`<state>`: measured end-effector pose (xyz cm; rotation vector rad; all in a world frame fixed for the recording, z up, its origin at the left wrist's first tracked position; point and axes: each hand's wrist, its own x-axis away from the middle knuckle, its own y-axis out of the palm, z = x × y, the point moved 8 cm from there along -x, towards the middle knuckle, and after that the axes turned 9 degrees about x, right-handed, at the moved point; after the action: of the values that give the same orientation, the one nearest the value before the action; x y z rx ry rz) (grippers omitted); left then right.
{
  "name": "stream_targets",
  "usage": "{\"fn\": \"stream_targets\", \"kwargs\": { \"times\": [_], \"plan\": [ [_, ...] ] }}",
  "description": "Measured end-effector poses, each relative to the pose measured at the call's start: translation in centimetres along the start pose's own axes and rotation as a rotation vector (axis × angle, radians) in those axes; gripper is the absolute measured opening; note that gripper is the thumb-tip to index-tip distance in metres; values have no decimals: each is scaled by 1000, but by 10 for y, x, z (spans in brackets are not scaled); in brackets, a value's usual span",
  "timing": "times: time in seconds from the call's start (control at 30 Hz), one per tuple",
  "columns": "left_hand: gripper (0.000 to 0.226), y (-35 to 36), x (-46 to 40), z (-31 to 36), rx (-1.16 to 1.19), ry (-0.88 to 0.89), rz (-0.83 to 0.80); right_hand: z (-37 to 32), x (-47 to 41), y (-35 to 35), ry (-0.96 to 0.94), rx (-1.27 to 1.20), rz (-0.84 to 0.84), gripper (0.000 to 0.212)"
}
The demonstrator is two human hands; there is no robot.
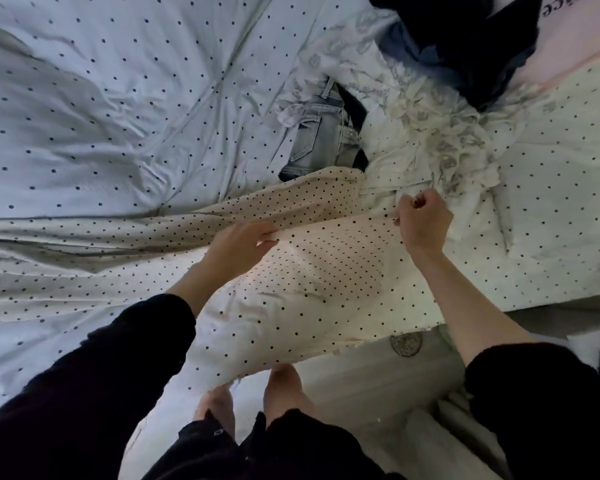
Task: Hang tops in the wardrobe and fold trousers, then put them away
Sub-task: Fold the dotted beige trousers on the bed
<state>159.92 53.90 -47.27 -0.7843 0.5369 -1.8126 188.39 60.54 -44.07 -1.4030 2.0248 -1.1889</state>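
— Bare feet and dark sleeves sit nearest; just beyond them, what's being handled?

— A cream polka-dot garment, spread on the bed at its near edge. The left hand pinches a fold of it, fingers curled over the edge; the right hand grips its far right edge in a closed fist.

— Which step?

— Likely straightening it for folding or hanging; I can't tell whether it's a top or trousers. Next calls for an even pull on both edges.

— Anything else waiting?

— Grey jeans farther off, dark clothes at far right.

— Writing?

— Only "ice", upside down, on a pink item; the rest is cut off.
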Motion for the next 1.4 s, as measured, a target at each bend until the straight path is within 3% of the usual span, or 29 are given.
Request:
{"fn": "stream_targets", "kwargs": {
  "times": [0.13, 0.23, 0.3, 0.37, 0.47, 0.63, 0.77, 0.93, 1.03, 1.13, 1.3, 1.4],
  "plan": [
    [24, -14, -66, -31, -50, -93, 86, -21, -63, 49, -25, -34, -73, 31],
    [28, -18, -115, -61, -111, -197, 183, -32, -102, 98, -47, -62, -261, 11],
    [49, -10, -132, -75, -166, -242, 199, -32, -107, 125, -55, -99, -437, 34],
    [65, 4, -134, -87, -181, -311, 177, -22, -104, 138, -78, -40, -486, 46],
    [69, 51, -104, -96, -174, -389, 35, 14, -82, 149, -69, 79, -443, 46],
    [70, 134, -35, -90, -143, -388, -218, 99, -32, 152, 168, 318, -442, 36],
    [72, 162, -19, -86, -225, -373, -243, 128, -18, 145, 269, 393, -385, 34],
    [72, 167, -17, -86, -316, -353, -266, 149, -15, 147, 486, 280, -487, 36],
    [69, 161, -19, -86, -323, -330, -231, 140, -25, 136, 386, 258, -403, 21],
    [68, 156, -21, -86, -294, -357, -202, 135, -37, 119, 331, 287, -279, 19],
    [78, 156, -17, -96, -327, -399, -244, 149, -35, 123, 426, 334, -381, 21],
    [78, 156, -16, -102, -305, -384, -321, 123, -32, 128, 256, 453, -355, 31]
  ]
}}
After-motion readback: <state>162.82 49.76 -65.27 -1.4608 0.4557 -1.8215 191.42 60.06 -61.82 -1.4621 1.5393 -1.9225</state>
